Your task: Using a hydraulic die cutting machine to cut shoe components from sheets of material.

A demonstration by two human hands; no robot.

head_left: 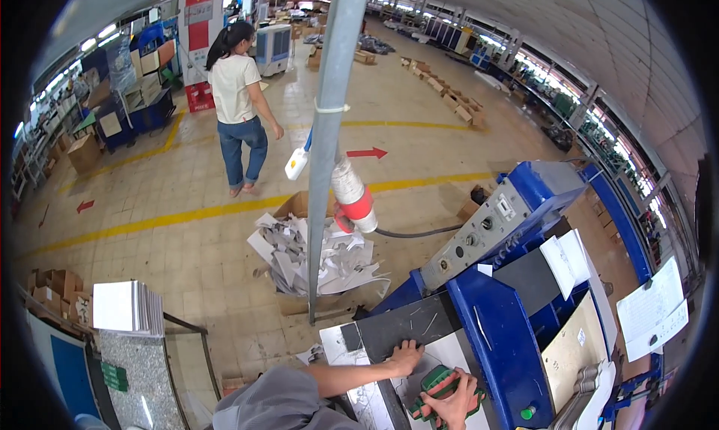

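Observation:
My left hand (407, 357) lies with its fingers stretched over the dark cutting board (427, 316), at the edge of a white sheet (447, 353). Close beside it, my right hand (454, 401) grips a green and red cutting die (440, 383) that rests over the sheet. Part of the die is hidden under the right hand's fingers. Immediately right of both hands is the blue body of a press (498, 340). Thin pale scraps lie on the board beyond my left hand.
A grey post (329, 153) rises ahead, beside a box heaped with white offcuts (288, 254). Stacked white sheets (127, 308) sit on a speckled table (142, 377) at left. The press's control panel (479, 231) stands ahead right. Another person (238, 108) is on the floor beyond.

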